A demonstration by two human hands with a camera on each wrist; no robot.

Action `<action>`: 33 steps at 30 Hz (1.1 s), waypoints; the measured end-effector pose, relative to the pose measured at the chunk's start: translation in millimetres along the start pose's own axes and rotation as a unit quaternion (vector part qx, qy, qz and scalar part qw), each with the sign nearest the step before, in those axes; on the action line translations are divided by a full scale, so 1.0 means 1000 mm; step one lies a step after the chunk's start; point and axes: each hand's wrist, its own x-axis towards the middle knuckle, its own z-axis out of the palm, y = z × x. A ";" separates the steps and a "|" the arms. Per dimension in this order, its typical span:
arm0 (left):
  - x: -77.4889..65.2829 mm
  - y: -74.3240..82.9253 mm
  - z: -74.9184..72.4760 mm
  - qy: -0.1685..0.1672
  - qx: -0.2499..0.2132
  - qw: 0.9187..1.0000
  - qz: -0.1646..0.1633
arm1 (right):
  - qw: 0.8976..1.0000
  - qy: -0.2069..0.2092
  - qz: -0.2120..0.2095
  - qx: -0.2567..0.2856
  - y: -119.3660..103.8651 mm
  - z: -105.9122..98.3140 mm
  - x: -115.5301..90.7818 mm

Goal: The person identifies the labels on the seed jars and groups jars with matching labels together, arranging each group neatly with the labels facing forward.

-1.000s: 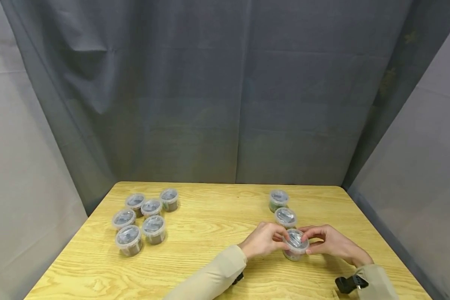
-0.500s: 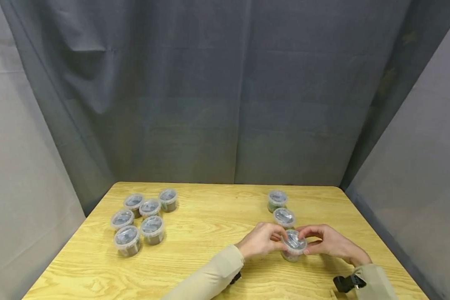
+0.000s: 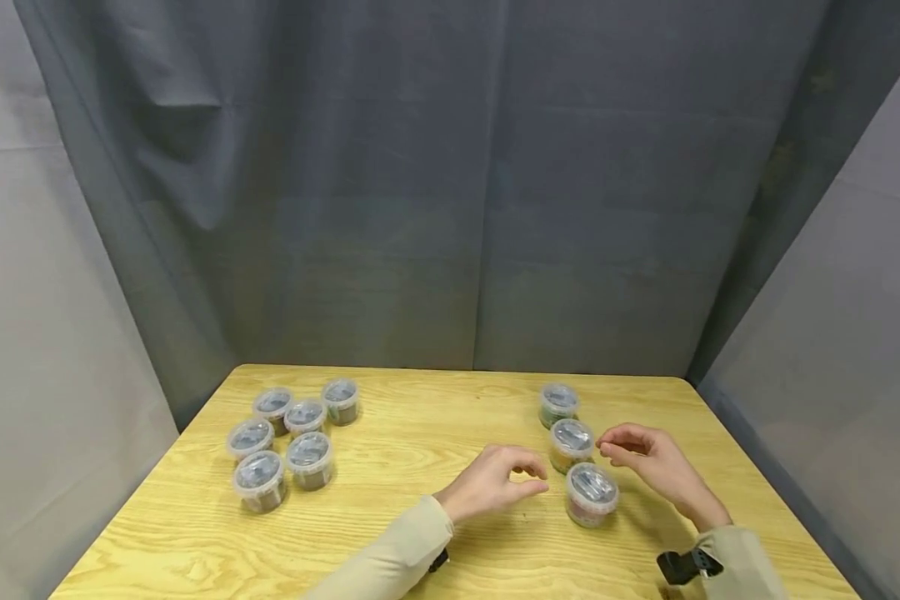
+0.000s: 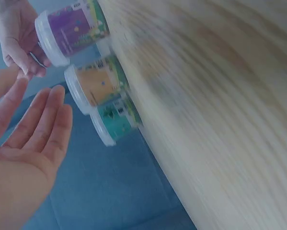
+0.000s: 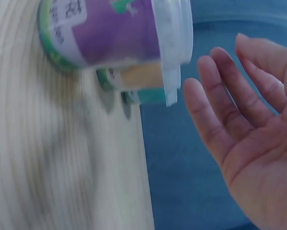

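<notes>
Three lidded plastic tubs stand in a row on the right side of the table. The nearest, a purple-labelled tub point(image 3: 592, 495), is upright between the hands, touched by neither. Behind it come an orange-labelled tub point(image 3: 571, 445) and a green-labelled tub point(image 3: 558, 405). My left hand point(image 3: 499, 481) hovers left of the purple tub, holding nothing, its fingers loosely bent. My right hand point(image 3: 658, 467) is raised to the right of the orange tub, also holding nothing. In the right wrist view the fingers point(image 5: 215, 100) are apart from the lids.
On the left side of the wooden table point(image 3: 435, 433) several more lidded tubs stand in a loose cluster, among them a front tub point(image 3: 260, 482) and a back tub point(image 3: 341, 402). A dark curtain point(image 3: 450, 208) hangs behind the table, with pale panels at both sides.
Both hands have let go of the purple-labelled tub. The left hand has drawn back to the left; the right hand has lifted slightly away to the right. The tub stays in place.
</notes>
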 end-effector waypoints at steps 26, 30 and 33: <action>-0.077 -0.036 -0.072 0.096 -0.055 0.989 -0.101 | 0.999 -0.041 -0.032 -0.015 -0.052 0.070 0.027; -0.088 -0.041 -0.079 0.127 -0.040 0.985 -0.106 | 0.998 -0.041 -0.041 -0.028 -0.054 0.083 0.028; -0.096 -0.044 -0.087 0.142 -0.018 0.984 -0.109 | 0.998 -0.046 -0.043 -0.020 -0.056 0.093 0.029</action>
